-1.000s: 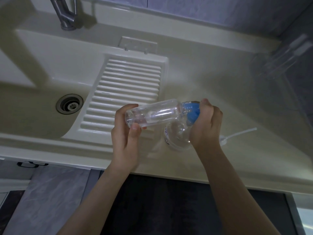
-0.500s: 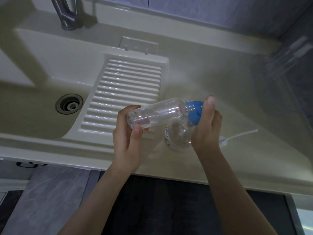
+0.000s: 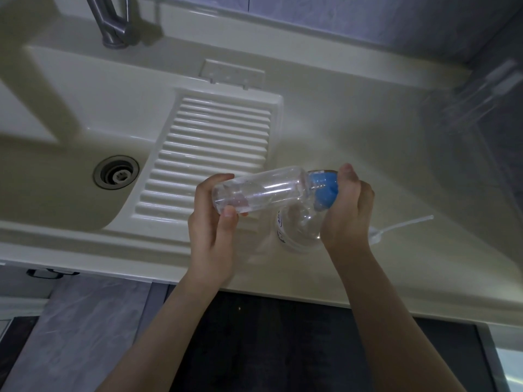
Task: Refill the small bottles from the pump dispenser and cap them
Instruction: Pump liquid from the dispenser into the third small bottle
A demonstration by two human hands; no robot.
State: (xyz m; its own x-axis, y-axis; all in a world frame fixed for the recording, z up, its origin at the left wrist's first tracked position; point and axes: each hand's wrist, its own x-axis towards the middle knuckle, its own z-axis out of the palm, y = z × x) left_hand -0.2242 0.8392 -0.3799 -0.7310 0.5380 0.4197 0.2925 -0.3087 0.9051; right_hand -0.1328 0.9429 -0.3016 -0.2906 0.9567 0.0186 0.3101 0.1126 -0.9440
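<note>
Head view: left hand [image 3: 215,222] gripping base of clear plastic small bottle [image 3: 260,188] held sideways above cream bench [image 3: 368,137], right hand [image 3: 346,205] curled round blue screw cap [image 3: 325,188]; best twisted squarely, bottle steady, until snug.

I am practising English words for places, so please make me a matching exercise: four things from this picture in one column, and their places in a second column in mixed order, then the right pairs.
Things
1. small clear bottle
2. blue cap
3. drain
4. white pump tube

Places
A. lying on the counter, right of the right hand
B. in the sink floor, left of the ribbed board
C. held sideways at its base by the left hand
D. at the bottle's neck, under the right hand's fingers

Pairs: 1-C, 2-D, 3-B, 4-A
</note>
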